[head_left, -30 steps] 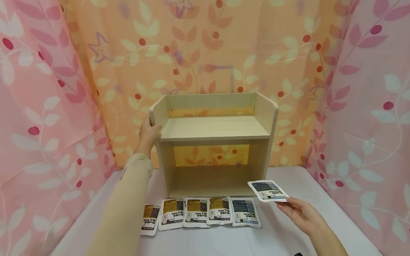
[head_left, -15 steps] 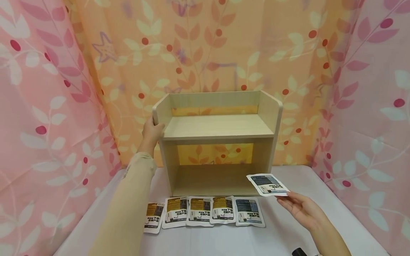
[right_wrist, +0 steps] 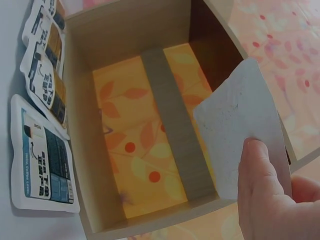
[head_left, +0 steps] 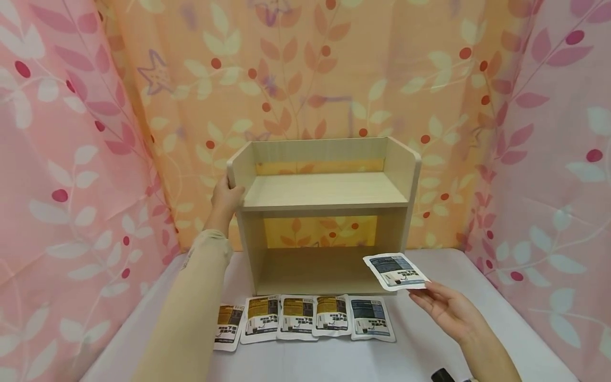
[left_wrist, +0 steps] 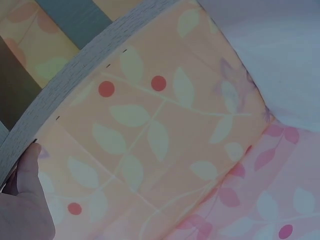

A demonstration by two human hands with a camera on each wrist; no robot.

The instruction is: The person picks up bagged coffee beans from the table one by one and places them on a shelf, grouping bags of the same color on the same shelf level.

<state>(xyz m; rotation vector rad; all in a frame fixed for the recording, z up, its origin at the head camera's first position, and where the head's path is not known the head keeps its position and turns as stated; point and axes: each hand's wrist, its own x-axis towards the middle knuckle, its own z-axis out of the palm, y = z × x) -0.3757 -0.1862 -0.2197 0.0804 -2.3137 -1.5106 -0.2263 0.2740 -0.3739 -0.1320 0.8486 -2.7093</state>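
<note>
A light wooden two-tier shelf (head_left: 324,207) stands on the white table (head_left: 477,318), open at the front. My left hand (head_left: 226,197) grips its upper left side panel (left_wrist: 65,95), the thumb (left_wrist: 31,170) lying against the edge. My right hand (head_left: 446,307) pinches a white sachet with a blue label (head_left: 395,271) by its near edge and holds it in front of the shelf's lower right corner. In the right wrist view the plain back of that sachet (right_wrist: 240,125) hangs before the shelf's lower opening (right_wrist: 145,130).
Several more sachets (head_left: 305,317) lie in a row on the table before the shelf, most with orange labels, the rightmost one blue (head_left: 370,318). Floral curtains (head_left: 71,159) close in the left, back and right. A small black object (head_left: 441,375) shows at the bottom edge.
My right hand has lifted the blue sachet a little up and left, closer to the shelf's lower opening. My left hand has stayed on the side panel.
</note>
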